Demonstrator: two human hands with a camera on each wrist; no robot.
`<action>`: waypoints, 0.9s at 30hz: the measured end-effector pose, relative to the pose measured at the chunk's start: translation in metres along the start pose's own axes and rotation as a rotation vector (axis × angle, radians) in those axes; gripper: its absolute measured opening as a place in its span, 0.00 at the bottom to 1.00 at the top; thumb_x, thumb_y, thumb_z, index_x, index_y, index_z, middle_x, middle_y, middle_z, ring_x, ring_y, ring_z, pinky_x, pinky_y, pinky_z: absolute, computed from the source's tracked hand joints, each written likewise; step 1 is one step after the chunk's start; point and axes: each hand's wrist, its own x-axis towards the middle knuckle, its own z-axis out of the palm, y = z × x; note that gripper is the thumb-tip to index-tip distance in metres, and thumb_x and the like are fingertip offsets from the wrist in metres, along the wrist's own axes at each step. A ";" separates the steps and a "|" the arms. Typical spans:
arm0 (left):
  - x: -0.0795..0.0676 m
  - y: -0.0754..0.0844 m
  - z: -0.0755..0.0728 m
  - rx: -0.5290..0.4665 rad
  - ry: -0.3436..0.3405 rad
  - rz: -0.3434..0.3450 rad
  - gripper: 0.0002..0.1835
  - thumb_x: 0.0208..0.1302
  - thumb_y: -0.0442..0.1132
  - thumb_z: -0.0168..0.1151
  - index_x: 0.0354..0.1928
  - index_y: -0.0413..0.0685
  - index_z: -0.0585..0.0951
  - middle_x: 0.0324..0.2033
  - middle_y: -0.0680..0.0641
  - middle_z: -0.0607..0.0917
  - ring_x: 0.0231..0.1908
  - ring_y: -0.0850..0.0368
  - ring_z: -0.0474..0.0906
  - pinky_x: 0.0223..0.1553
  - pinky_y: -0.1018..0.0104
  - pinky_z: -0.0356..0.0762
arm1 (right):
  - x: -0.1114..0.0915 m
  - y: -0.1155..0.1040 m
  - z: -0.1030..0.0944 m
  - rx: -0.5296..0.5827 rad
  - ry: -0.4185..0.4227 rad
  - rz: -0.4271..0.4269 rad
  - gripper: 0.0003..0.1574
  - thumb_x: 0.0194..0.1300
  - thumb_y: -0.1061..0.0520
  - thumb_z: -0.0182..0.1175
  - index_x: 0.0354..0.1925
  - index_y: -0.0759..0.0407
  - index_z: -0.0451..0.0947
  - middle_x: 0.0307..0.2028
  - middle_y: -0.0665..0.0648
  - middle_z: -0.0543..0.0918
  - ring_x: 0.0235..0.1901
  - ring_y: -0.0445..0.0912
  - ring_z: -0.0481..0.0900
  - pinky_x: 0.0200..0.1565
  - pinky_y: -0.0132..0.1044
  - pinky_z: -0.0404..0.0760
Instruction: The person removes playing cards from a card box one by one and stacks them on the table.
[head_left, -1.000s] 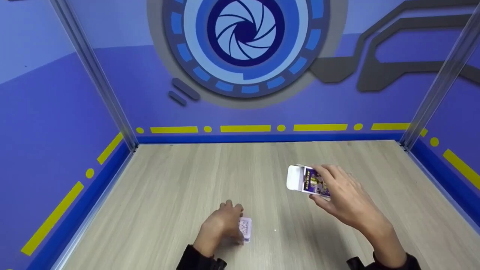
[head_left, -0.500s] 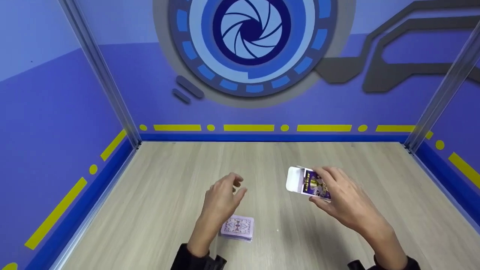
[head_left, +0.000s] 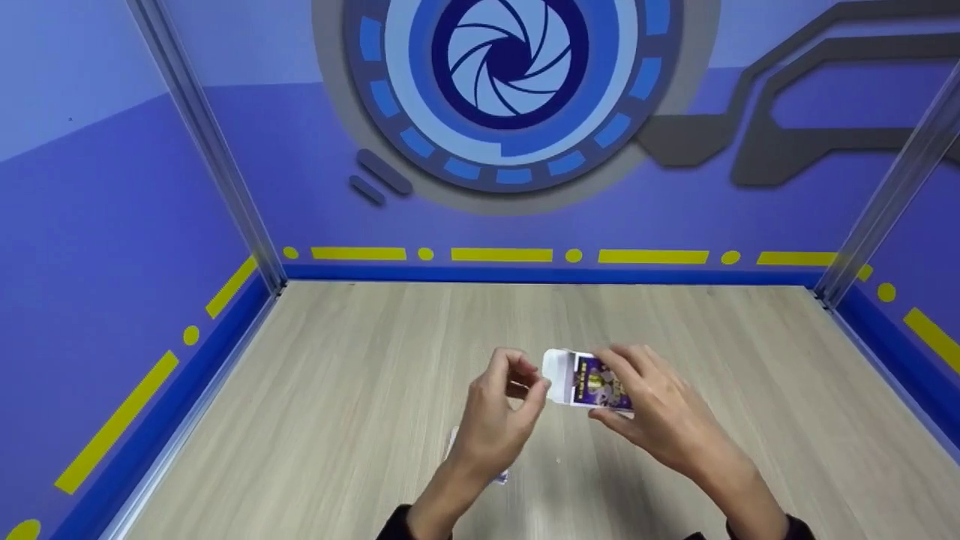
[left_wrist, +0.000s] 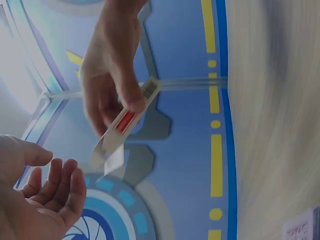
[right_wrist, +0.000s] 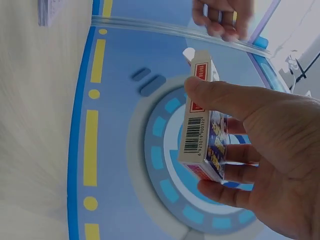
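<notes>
My right hand (head_left: 671, 412) holds a small playing-card box (head_left: 594, 381) above the table, thumb on one narrow side and fingers on the other. The box has a purple printed face, and its white end flap (head_left: 556, 373) stands open toward the left. A barcode shows on its side in the right wrist view. My left hand (head_left: 491, 424) hovers just left of the flap, fingers loosely bent and holding nothing; in the left wrist view a gap separates it from the box. Beneath it lies a deck of cards (head_left: 502, 477), mostly hidden by that hand in the head view.
The wood-grain table (head_left: 360, 360) is bordered by a blue-purple back wall (head_left: 247, 165) and side walls with yellow dashes. Metal posts (head_left: 217, 150) stand at the back corners.
My left hand has let go of the card deck, risen off it and moved right toward the box. My right hand has brought the box slightly to the left.
</notes>
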 end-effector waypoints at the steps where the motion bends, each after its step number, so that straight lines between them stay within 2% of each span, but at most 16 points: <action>1: -0.001 0.000 0.002 -0.012 -0.008 -0.002 0.10 0.70 0.29 0.64 0.45 0.44 0.73 0.38 0.48 0.82 0.40 0.60 0.81 0.41 0.66 0.84 | 0.000 -0.002 0.002 0.000 0.005 -0.017 0.50 0.48 0.50 0.85 0.66 0.56 0.75 0.55 0.57 0.80 0.51 0.51 0.79 0.47 0.49 0.83; 8: -0.001 -0.011 0.011 -0.032 -0.023 0.007 0.10 0.69 0.27 0.64 0.44 0.43 0.72 0.39 0.50 0.79 0.41 0.59 0.81 0.43 0.67 0.84 | 0.000 -0.008 0.004 0.020 0.066 -0.098 0.50 0.45 0.50 0.86 0.65 0.53 0.76 0.55 0.53 0.79 0.52 0.47 0.77 0.48 0.47 0.84; 18: 0.000 -0.018 0.007 -0.158 -0.146 -0.142 0.13 0.68 0.31 0.68 0.46 0.42 0.72 0.40 0.49 0.77 0.43 0.57 0.78 0.46 0.65 0.83 | 0.000 -0.011 0.003 0.027 0.045 -0.145 0.46 0.48 0.49 0.84 0.64 0.52 0.77 0.55 0.51 0.78 0.52 0.45 0.77 0.47 0.45 0.84; 27: 0.002 -0.021 0.008 -0.156 -0.145 -0.223 0.13 0.67 0.30 0.69 0.43 0.43 0.72 0.39 0.51 0.77 0.41 0.59 0.78 0.43 0.67 0.82 | 0.000 -0.014 0.005 0.030 0.023 -0.135 0.48 0.48 0.49 0.84 0.65 0.51 0.76 0.56 0.52 0.78 0.52 0.45 0.76 0.49 0.46 0.84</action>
